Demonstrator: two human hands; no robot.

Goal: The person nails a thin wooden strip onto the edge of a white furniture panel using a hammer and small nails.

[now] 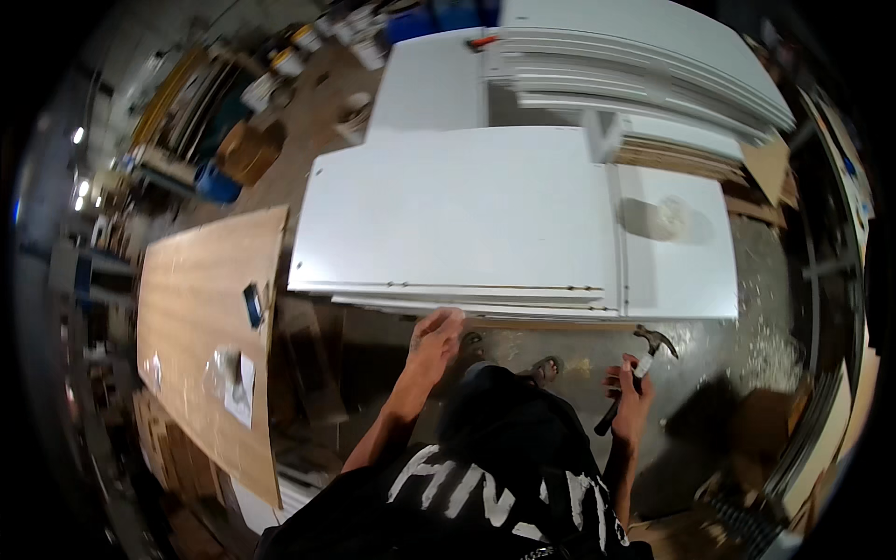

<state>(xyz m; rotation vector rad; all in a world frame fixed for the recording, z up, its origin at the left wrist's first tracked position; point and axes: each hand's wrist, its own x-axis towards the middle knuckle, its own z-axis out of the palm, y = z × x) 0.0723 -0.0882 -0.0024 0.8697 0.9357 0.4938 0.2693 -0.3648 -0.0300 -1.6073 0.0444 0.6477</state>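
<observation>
One claw hammer (644, 364), dark head, held in the right hand (632, 397), fingers wrapped about the handle; head uppermost in view, just off the near edge of the smaller white panel (691, 280). One left hand (436, 338), fingers curled, at the near edge of the large white panel (457, 215), well apart from the hammer; whether it touches or pinches anything, cannot tell.

Containers: one clear vessel or bag (670, 217) on the smaller panel, toward its far edge, pale contents blurred; one blue bin (217, 184) on the floor, contents hidden; several white buckets, one (355, 112) beyond the large panel's far left corner.

Surfaces: large panel, small dark holes along its near edge; white strips (644, 84), stacked, beyond its far edge; wooden board (196, 280) at left, with dark blue device (253, 305) by its right edge and white paper (241, 397) nearer its near right corner.

Room: grey floor (761, 280), pale scraps scattered at right.
</observation>
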